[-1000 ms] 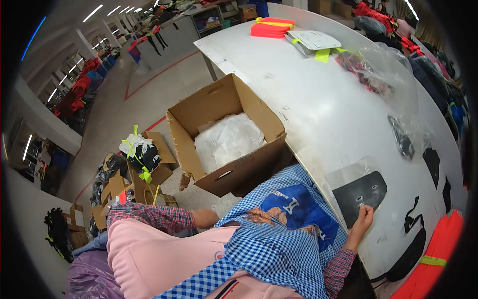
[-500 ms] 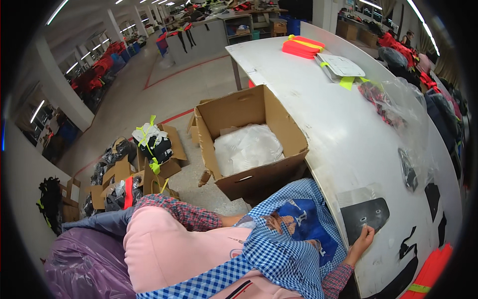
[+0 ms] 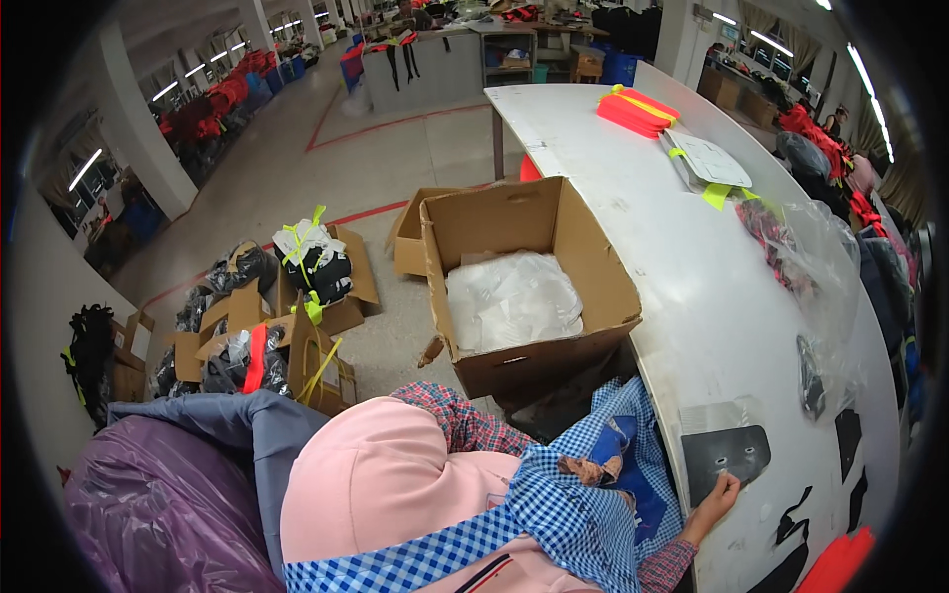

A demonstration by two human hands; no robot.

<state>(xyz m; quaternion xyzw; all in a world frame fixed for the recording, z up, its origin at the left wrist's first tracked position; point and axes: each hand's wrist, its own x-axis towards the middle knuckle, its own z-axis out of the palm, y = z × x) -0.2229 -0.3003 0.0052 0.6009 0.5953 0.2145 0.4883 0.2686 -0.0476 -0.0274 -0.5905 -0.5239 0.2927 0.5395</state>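
Hands: right hand (image 3: 714, 496) at 5 o'clock, fingertips resting flat on one black fabric piece (image 3: 727, 457) lying on the white desk (image 3: 692, 287); left hand hidden under the checked cloth, so I cannot tell its state.
Change: view has swung left; the right hand stays on the piece.
Counts: one open cardboard box (image 3: 524, 287) at centre, one white bag (image 3: 512, 301) inside; one orange stack (image 3: 638, 109) at 1 o'clock.
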